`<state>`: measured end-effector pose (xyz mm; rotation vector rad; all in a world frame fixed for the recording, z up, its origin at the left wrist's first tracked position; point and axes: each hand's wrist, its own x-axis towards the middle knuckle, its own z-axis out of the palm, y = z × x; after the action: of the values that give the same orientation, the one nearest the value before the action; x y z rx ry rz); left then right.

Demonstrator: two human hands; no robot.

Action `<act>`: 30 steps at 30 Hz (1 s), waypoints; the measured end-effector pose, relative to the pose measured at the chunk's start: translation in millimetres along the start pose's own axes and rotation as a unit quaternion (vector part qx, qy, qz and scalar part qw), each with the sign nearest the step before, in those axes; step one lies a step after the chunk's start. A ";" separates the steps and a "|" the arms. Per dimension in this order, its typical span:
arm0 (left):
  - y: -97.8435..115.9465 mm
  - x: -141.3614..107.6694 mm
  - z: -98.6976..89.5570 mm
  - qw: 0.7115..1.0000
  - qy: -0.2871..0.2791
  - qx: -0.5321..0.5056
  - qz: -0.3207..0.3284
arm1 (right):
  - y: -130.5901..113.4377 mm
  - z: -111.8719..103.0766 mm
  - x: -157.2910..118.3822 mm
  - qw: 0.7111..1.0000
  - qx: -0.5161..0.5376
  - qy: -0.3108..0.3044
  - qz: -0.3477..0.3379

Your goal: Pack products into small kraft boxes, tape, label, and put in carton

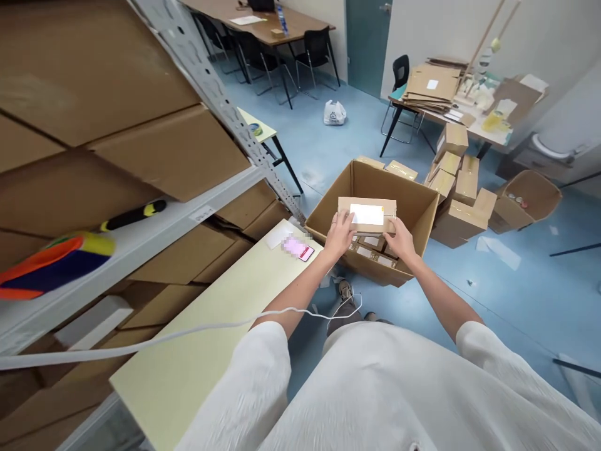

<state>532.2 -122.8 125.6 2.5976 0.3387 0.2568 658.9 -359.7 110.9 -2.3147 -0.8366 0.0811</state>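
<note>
A small cardboard box (345, 205) with a white label on its face is held level over a large open carton (323, 210). My left hand (340, 237) grips its left end, fingers on the near face. At the right end, my right hand (402, 240) is closed on the same box. Below, inside the carton, lie several small labelled boxes (366, 252), partly hidden by the held box and my hands.
To the left stand a pale narrow table (225, 307) with a phone (306, 253) on it and a metal shelf (220, 200) full of cartons. A white cable (201, 329) crosses before my left arm. Several boxes (462, 216) are stacked on the floor right of the carton.
</note>
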 end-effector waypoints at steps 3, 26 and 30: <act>-9.6 37.0 8.7 0.999 -0.011 -0.024 0.023 | 11.9 0.0 26.0 1.000 0.001 0.000 0.026; -124.7 158.7 142.3 0.948 -0.271 -0.070 -0.153 | 142.5 167.0 92.0 0.895 0.182 -0.077 0.400; -159.8 160.1 185.1 0.927 -0.299 -0.097 -0.206 | 181.9 206.9 82.5 0.880 0.133 -0.132 0.436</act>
<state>699.1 -27.3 -94.5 2.2018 0.5796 -0.6054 768.3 -297.3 -147.7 -2.2516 0.1674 0.8580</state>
